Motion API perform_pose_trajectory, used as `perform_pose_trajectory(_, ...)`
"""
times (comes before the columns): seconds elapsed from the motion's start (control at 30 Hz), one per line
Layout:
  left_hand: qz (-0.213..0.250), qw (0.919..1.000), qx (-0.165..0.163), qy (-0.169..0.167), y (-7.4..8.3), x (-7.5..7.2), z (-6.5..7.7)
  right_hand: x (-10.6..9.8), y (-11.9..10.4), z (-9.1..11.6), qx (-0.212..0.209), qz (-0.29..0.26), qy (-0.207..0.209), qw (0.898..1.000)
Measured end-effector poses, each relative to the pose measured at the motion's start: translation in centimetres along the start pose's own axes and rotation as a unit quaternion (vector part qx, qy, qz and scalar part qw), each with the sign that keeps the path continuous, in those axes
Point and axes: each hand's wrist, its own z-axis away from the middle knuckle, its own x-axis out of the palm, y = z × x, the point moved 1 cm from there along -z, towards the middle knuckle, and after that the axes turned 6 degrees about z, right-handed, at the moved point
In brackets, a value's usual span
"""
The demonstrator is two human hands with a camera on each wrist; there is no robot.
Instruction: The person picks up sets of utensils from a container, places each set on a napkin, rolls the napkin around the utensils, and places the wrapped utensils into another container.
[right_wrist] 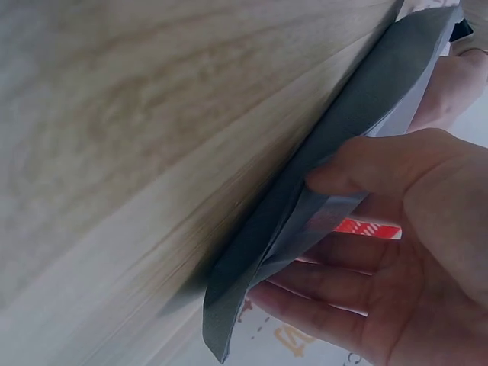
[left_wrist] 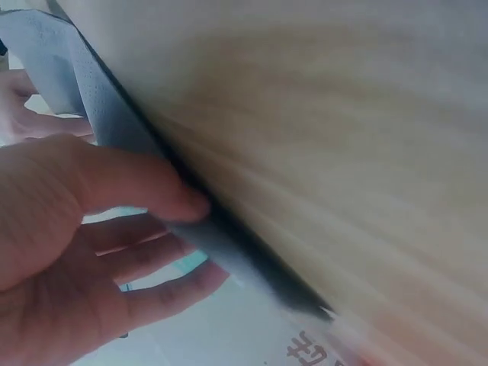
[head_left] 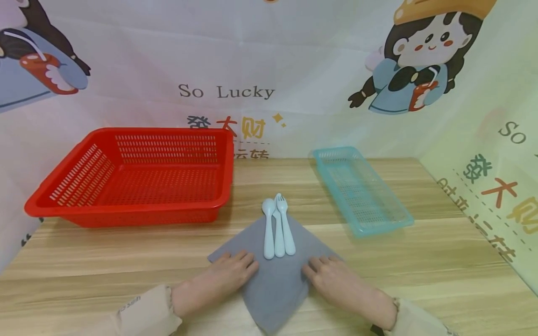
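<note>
A grey cloth point(head_left: 275, 291) lies on the table like a diamond, one corner toward me. On its far part rest a pale blue spoon point(head_left: 269, 235), a fork point(head_left: 288, 235) and a middle piece point(head_left: 279, 240) whose head is partly covered. My left hand point(head_left: 231, 275) pinches the cloth's left edge; the left wrist view shows the thumb point(left_wrist: 171, 194) against it, fingers on the other side. At the right edge, my right hand point(head_left: 329, 278) pinches the cloth likewise, with the thumb point(right_wrist: 335, 177) on it in the right wrist view. Both edges look slightly raised there.
A red slotted basket point(head_left: 126, 215) stands at the back left of the wooden table point(head_left: 441, 261). Back right is a smaller, see-through blue basket point(head_left: 384, 229), set at an angle. A printed cloth backdrop point(head_left: 294, 60) rises behind the table and along its right side.
</note>
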Motion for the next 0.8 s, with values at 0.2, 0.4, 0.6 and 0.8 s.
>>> perform_pose_trajectory(0.2,0.027,0.9996,-0.012,-0.003,-0.4,0.2,0.0,0.2,0.2,0.0,-0.004,-0.005,0.016,1.000)
perform_pose_trajectory(0.4,0.065,0.9977,-0.015,-0.013,-0.6,0.1,-0.2,0.3,0.8,-0.1,-0.015,-0.050,0.034,0.998)
perform_pose_trajectory(0.6,0.051,0.9986,-0.015,-0.004,-0.7,0.0,-0.4,0.3,1.3,0.0,-0.004,-0.108,0.022,0.994)
perform_pose_trajectory(0.8,0.093,0.9954,-0.024,-0.005,-1.1,0.0,-0.6,0.3,1.3,0.1,0.000,-0.132,0.024,0.991)
